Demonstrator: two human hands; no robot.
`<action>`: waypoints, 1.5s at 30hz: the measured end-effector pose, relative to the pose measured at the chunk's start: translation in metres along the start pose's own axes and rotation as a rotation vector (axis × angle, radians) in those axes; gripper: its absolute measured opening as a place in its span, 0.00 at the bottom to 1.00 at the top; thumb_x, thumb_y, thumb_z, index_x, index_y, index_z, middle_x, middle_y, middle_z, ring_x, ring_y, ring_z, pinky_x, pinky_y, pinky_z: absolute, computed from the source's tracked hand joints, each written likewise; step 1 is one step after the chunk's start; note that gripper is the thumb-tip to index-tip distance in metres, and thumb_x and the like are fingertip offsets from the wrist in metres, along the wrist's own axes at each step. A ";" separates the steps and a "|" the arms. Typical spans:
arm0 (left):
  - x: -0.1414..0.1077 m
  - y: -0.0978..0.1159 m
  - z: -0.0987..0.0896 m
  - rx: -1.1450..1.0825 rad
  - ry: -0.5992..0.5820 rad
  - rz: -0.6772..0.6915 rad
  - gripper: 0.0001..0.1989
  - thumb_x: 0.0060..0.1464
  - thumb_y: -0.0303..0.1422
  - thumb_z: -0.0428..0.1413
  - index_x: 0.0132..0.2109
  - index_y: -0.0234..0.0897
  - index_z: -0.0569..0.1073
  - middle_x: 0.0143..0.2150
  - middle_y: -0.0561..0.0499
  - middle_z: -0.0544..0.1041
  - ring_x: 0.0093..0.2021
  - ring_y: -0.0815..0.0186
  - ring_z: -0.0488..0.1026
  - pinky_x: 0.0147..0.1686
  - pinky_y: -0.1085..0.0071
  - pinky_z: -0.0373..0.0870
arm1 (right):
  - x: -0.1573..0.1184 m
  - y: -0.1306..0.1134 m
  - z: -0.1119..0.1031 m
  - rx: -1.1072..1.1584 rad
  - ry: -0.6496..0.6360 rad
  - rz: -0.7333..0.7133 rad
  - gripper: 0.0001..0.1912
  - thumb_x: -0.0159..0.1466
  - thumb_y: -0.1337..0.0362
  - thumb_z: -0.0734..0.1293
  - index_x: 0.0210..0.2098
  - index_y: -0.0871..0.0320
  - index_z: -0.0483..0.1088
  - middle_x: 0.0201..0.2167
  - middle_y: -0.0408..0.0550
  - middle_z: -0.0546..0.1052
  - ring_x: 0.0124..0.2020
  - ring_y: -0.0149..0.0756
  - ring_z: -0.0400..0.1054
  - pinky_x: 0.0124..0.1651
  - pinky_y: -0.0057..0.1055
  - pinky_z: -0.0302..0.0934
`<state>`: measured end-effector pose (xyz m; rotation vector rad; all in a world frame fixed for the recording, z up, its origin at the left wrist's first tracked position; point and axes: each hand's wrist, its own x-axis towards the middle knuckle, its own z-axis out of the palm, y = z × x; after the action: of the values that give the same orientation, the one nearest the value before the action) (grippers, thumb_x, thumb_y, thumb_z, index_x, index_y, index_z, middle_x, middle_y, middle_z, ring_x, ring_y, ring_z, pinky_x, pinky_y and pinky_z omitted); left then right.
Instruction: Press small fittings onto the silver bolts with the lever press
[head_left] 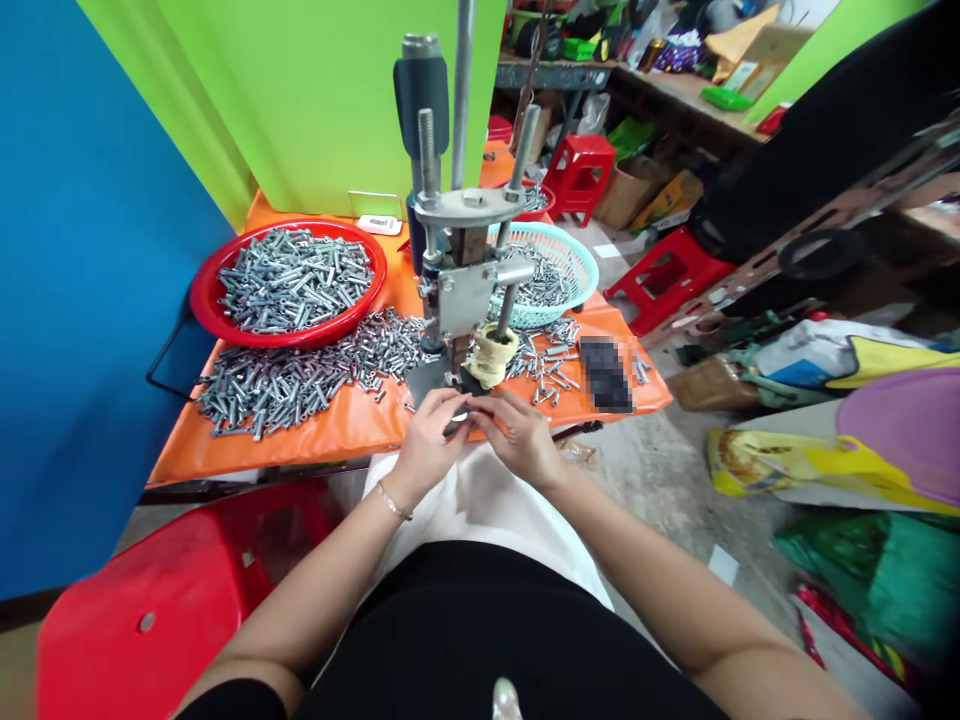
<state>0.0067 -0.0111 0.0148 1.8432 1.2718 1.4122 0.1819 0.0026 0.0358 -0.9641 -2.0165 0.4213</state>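
Both hands meet in front of a metal hand press (465, 290) at the table's near edge. My left hand (433, 440) is closed, thumb and fingers pinched around a small piece, dark with a pale spot (458, 417), whose kind I cannot make out. From the other side my right hand (519, 436) pinches at the same place, its fingertips touching the left ones. Just beyond the fingers, a cream-coloured wrapping (492, 357) surrounds the lower part of the press. Loose metal sleeve-like pieces (281, 385) lie heaped to the left of the press.
A red basin (381, 270) full of metal pieces stands at the left. Behind the press is a pale blue basket (589, 270) with more pieces. A blurred-out dark object (606, 375) lies at the right on the orange tabletop (360, 435). A red chair (142, 620) is at lower left.
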 end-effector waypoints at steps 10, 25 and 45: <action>0.019 -0.041 0.011 0.123 0.114 0.062 0.02 0.62 0.28 0.58 0.42 0.38 0.75 0.38 0.50 0.76 0.37 0.65 0.74 0.38 0.69 0.73 | 0.031 0.043 0.001 -0.062 0.374 0.265 0.33 0.60 0.56 0.74 0.62 0.58 0.66 0.55 0.60 0.73 0.50 0.45 0.71 0.52 0.45 0.71; 0.033 -0.050 0.012 0.124 0.105 0.104 0.02 0.62 0.30 0.57 0.39 0.37 0.74 0.39 0.48 0.74 0.41 0.64 0.73 0.42 0.68 0.73 | 0.032 -0.011 -0.065 0.391 0.012 0.694 0.20 0.58 0.49 0.71 0.40 0.58 0.68 0.32 0.46 0.74 0.30 0.33 0.67 0.33 0.31 0.64; 0.034 -0.041 0.022 -0.035 0.125 -0.089 0.06 0.57 0.29 0.58 0.42 0.37 0.77 0.43 0.46 0.81 0.44 0.61 0.78 0.48 0.63 0.74 | 0.029 0.004 -0.020 0.474 0.189 0.739 0.19 0.53 0.57 0.75 0.39 0.59 0.70 0.27 0.41 0.72 0.26 0.27 0.63 0.29 0.27 0.60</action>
<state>0.0125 0.0407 -0.0102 1.6767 1.3632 1.5115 0.1904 0.0261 0.0610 -1.3490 -1.2456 1.0997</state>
